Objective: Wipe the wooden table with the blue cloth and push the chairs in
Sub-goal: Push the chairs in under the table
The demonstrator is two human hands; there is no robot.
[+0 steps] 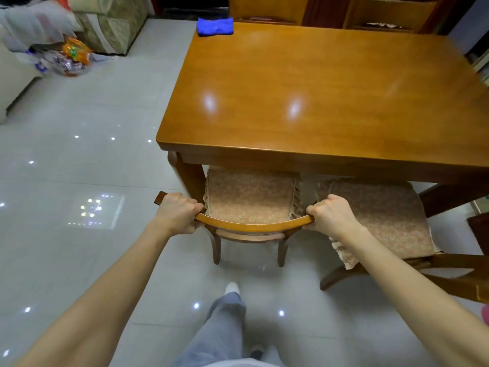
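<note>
Step in hand: pushing in the honey-coloured wooden chair [251,197] with the patterned beige seat cushion.

Both hands are gripping its curved top rail [254,225]. The left hand [176,214] is holding the rail near its left end and the right hand [332,217] the right end. On each, the fingers are curled close together over the wood and the thumb is tucking beneath.

The seat is sitting partly under the near edge of the glossy rectangular wooden table [317,102]. The chair's left side is running just beside the table leg [191,178].

The folded blue cloth [214,26] is lying on the table's far left corner, well apart from both hands. Wiping appears finished, though that is a judgement.

Recommendations:
- Push evenly through both hands so the chair is travelling straight.
- Watch the gap at the table leg, since a skew to the left would likely be knocking the chair against it.
- Keep the legs sliding flat on the pale tiled floor [79,168] rather than tipping the back forward.

A second cushioned wooden chair [383,215] is standing angled to the right, not yet pushed in.
</note>
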